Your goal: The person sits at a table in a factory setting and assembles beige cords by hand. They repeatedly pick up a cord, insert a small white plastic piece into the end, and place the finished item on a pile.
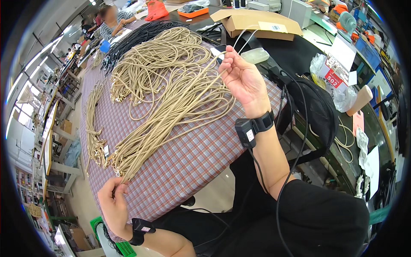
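A long bundle of beige cords [165,118] lies slanting across the checked tablecloth, its metal-clasped ends toward me. At those near ends my left hand [114,204] pinches a beige cord between thumb and fingers. My right hand [245,81] is raised at the bundle's far end, palm up, with its fingertips closed on a beige cord; how many strands it grips I cannot tell. Behind the bundle sits a larger tangled heap of beige cords [147,58]. A smaller bundle of beige cords [93,120] with metal clasps lies along the table's left side.
Black cords [132,40] are piled beyond the beige heap. An opened cardboard box [257,23] and a translucent plastic container [255,55] stand past my right hand. To the right is a black mesh chair back [312,111]. Another person [112,23] sits at the far end.
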The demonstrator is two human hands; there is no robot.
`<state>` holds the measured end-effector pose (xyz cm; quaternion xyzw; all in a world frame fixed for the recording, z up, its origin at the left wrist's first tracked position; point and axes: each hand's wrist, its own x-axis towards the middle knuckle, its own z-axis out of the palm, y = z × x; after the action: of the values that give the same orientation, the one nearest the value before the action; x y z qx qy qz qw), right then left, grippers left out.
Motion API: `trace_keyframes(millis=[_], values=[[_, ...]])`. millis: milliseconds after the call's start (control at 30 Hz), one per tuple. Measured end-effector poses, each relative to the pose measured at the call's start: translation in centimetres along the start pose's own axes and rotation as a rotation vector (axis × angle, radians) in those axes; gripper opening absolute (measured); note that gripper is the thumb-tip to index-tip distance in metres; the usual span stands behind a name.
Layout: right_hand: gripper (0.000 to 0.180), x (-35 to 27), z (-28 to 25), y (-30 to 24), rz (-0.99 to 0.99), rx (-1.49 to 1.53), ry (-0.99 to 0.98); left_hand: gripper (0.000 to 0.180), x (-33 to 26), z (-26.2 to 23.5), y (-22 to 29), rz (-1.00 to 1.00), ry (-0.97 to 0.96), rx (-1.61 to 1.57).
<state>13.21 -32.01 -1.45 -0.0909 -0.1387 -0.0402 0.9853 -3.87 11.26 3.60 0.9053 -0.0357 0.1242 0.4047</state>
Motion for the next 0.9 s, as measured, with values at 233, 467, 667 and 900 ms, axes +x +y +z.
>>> trace_keyframes(millis=[233, 467, 667, 900], values=[[0.019, -0.9, 2.7, 2.0, -0.140, -0.327, 0.221, 0.010, 0.1, -0.9, 0.1, 0.017, 0.010, 0.002], [0.019, -0.4, 1.4, 1.2, -0.234, -0.314, 0.178, 0.008, 0.3, -1.4, -0.5, -0.017, 0.047, 0.070], [0.020, 0.1, 1.3, 1.6, -0.336, -0.223, 0.091, 0.007, 1.1, 0.5, -1.1, -0.074, -0.130, 0.133], [0.015, -0.8, 1.1, -0.3, -0.404, -0.254, 0.087, 0.013, 1.1, 0.6, -3.4, -0.117, -0.117, -0.059]])
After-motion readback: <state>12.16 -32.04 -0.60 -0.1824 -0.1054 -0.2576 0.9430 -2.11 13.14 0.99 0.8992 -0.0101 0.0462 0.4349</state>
